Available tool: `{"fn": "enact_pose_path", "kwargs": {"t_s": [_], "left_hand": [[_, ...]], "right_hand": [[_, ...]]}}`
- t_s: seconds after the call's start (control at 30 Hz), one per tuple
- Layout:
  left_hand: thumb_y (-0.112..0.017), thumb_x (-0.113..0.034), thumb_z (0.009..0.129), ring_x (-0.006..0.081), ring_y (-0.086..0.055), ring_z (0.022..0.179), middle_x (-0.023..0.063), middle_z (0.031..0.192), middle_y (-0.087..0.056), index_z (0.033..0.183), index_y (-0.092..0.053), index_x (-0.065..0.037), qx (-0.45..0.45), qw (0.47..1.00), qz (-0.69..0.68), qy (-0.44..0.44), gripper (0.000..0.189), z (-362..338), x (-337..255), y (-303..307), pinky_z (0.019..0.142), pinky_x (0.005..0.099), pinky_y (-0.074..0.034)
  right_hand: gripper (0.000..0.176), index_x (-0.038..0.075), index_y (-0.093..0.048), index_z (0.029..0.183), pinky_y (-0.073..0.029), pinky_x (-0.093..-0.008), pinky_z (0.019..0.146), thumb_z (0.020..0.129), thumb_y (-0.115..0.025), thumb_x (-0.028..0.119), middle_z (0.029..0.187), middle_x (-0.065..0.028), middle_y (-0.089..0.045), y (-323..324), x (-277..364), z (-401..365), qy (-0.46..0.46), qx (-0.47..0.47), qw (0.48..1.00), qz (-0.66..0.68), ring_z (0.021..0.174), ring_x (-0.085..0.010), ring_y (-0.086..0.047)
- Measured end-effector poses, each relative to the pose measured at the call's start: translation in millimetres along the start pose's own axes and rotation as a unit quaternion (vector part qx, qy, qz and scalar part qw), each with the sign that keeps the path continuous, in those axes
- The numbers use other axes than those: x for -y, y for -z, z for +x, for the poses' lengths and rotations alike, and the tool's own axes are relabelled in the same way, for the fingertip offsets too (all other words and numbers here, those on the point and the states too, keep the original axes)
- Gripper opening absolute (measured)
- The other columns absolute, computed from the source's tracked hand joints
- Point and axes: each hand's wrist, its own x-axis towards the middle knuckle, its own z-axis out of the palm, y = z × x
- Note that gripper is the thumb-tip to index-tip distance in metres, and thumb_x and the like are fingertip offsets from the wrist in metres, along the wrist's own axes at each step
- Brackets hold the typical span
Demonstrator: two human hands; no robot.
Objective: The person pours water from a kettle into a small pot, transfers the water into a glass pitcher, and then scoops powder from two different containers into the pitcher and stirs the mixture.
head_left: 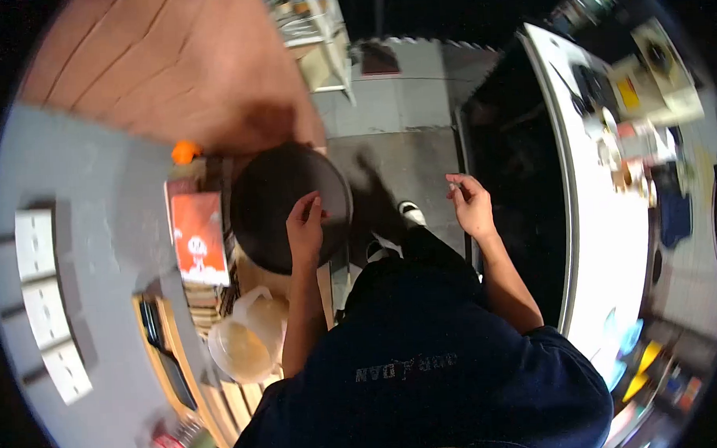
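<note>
Both forearms (509, 282) extended forward. Right hand (472, 208) nearer the bench (608, 255), fingers curled toward thumb; pinch unclear. Left hand (305, 222) farther from bench, fingers loosely bent, thumb apart from fingertips.

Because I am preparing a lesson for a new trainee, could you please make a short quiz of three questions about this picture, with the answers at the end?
1. Which of the person's hands appears in front of the black round object?
2. True or false: in the picture, the right hand appears between that object and the white counter.
3. How many white panels stand in a row at the picture's far left?

Key:
1. The left hand.
2. True.
3. Three.
</note>
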Motion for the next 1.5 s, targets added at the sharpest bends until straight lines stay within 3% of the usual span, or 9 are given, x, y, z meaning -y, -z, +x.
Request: {"fn": "enact_pose_path", "kwargs": {"t_s": [0.13,0.27,0.4,0.53,0.7,0.83,1.13,1.37,1.5], "left_hand": [[-0.059,-0.023,0.092,0.0079,-0.053,0.064,0.0033,0.08,-0.06,0.101,-0.064,0.003,0.129,0.991,0.03,-0.019,0.028,5,2,-31,0.06,0.0235,-0.044],[-0.057,-0.023,0.093,0.0075,-0.052,0.063,0.0017,0.076,-0.058,0.1,-0.064,0.002,0.211,0.972,0.103,-0.003,0.027,-9,-14,-80,0.058,0.0232,-0.043],[-0.056,-0.019,0.094,0.0071,-0.05,0.063,-0.0007,0.07,-0.052,0.104,-0.062,0.002,0.287,0.955,0.078,-0.01,0.024,-26,-1,-132,0.058,0.0227,-0.041],[-0.057,-0.016,0.092,0.0069,-0.05,0.066,-0.0018,0.072,-0.049,0.11,-0.059,0.0,0.367,0.929,0.043,-0.024,0.024,-70,13,-191,0.061,0.0219,-0.04],[-0.062,-0.012,0.089,0.0075,-0.054,0.076,-0.0006,0.084,-0.056,0.114,-0.057,-0.003,0.465,0.875,0.124,-0.051,0.027,-148,26,-261,0.068,0.0217,-0.041],[-0.062,-0.011,0.088,0.0078,-0.055,0.076,-0.0004,0.081,-0.057,0.112,-0.058,-0.003,0.53,0.825,0.19,-0.038,0.026,-200,34,-310,0.068,0.0216,-0.042],[-0.058,-0.006,0.088,0.0074,-0.055,0.073,-0.0005,0.076,-0.056,0.109,-0.059,0.0,0.624,0.754,0.205,-0.025,0.022,-270,49,-396,0.068,0.0212,-0.043],[-0.056,-0.006,0.089,0.008,-0.054,0.074,0.0011,0.077,-0.058,0.108,-0.059,0.001,0.71,0.664,0.234,-0.023,0.021,-266,59,-462,0.069,0.0219,-0.042],[-0.055,-0.007,0.09,0.0083,-0.054,0.074,0.0023,0.078,-0.059,0.11,-0.058,0.001,0.767,0.598,0.234,0.006,0.022,-261,55,-508,0.069,0.0223,-0.042]], "right_hand": [[0.017,-0.002,-0.064,0.101,-0.049,-0.0249,0.065,0.089,-0.056,0.007,0.083,-0.0068,-0.067,44,-16,-34,-0.095,-0.085,0.991,0.036,0.071,-0.0102,-0.063],[0.018,-0.003,-0.062,0.102,-0.048,-0.0223,0.067,0.092,-0.056,0.01,0.077,-0.0039,-0.065,84,-14,-72,-0.148,-0.127,0.978,0.076,0.072,-0.0068,-0.059],[0.018,-0.002,-0.064,0.1,-0.049,-0.0241,0.068,0.09,-0.058,0.012,0.078,-0.006,-0.068,116,-41,-111,-0.143,-0.217,0.954,0.148,0.073,-0.0081,-0.063],[0.018,-0.003,-0.064,0.099,-0.049,-0.0242,0.068,0.089,-0.058,0.011,0.078,-0.007,-0.068,166,-53,-159,-0.139,-0.259,0.949,0.112,0.074,-0.0086,-0.063],[0.018,-0.003,-0.064,0.099,-0.048,-0.0228,0.067,0.088,-0.06,0.011,0.077,-0.0069,-0.068,223,-70,-229,-0.155,-0.327,0.924,0.127,0.071,-0.0088,-0.061],[0.019,-0.003,-0.064,0.1,-0.048,-0.0227,0.066,0.088,-0.06,0.01,0.079,-0.0076,-0.068,251,-93,-280,-0.168,-0.395,0.894,0.131,0.072,-0.0091,-0.061],[0.021,-0.001,-0.064,0.102,-0.049,-0.0268,0.067,0.087,-0.062,0.013,0.082,-0.0117,-0.068,283,-118,-338,-0.248,-0.461,0.845,0.109,0.071,-0.0144,-0.063],[0.027,-0.001,-0.063,0.105,-0.05,-0.0294,0.067,0.084,-0.064,0.017,0.084,-0.0117,-0.067,278,-121,-330,-0.318,-0.522,0.79,0.04,0.067,-0.0173,-0.06],[0.03,-0.001,-0.062,0.105,-0.05,-0.0295,0.067,0.083,-0.065,0.019,0.084,-0.0112,-0.067,273,-118,-319,-0.351,-0.58,0.734,0.034,0.068,-0.0163,-0.06]]}}
